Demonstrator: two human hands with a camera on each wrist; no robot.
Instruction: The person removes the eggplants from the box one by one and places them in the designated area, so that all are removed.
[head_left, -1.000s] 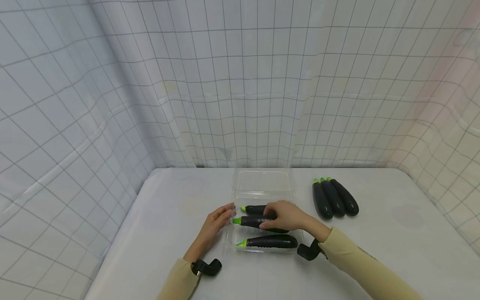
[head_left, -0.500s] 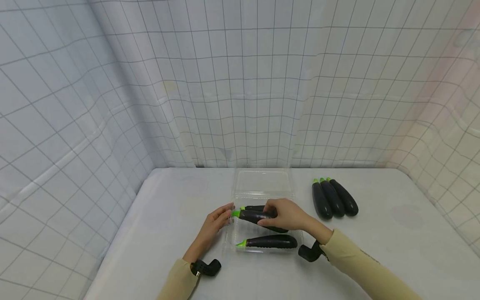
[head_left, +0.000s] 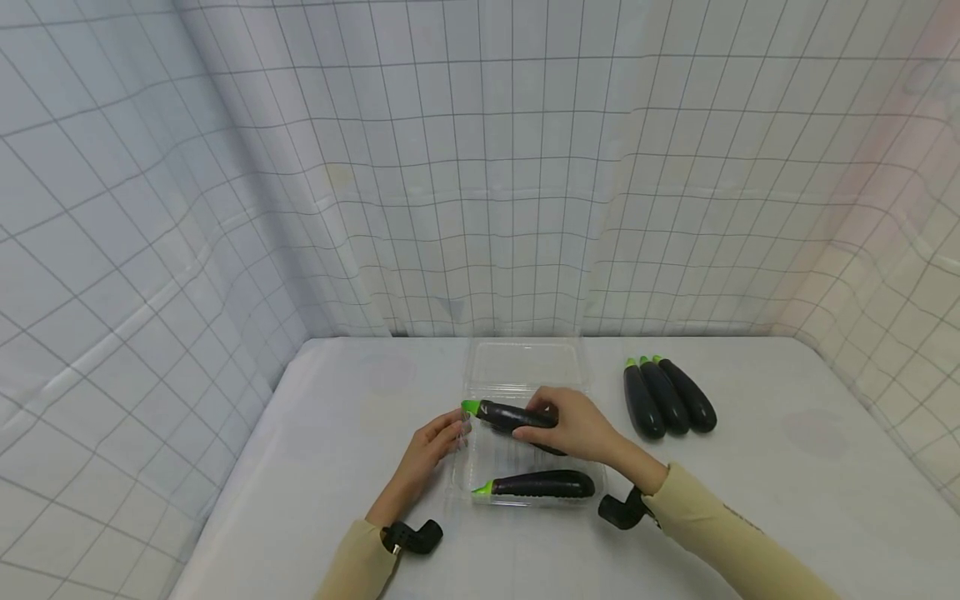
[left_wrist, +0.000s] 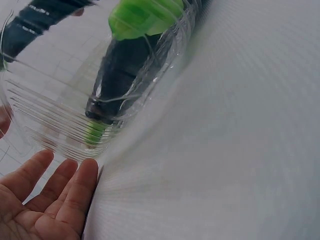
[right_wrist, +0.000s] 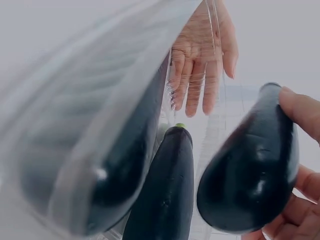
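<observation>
Beige sleeves [head_left: 727, 533], black wrist cameras [head_left: 423, 537]

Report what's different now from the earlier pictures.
In the head view, the right hand has moved the gripped eggplant away from the person, toward the clear lid. Nothing was newly gripped or released. The left hand, the nearest eggplant and the three loose eggplants stayed put.

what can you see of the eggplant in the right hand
The eggplant is smooth, glossy and near-black, with a bright green stem end pointing left and a plump, rounded opposite end. The right hand grips it at a slant over the open clear plastic clamshell; contact with that is unclear.
</observation>
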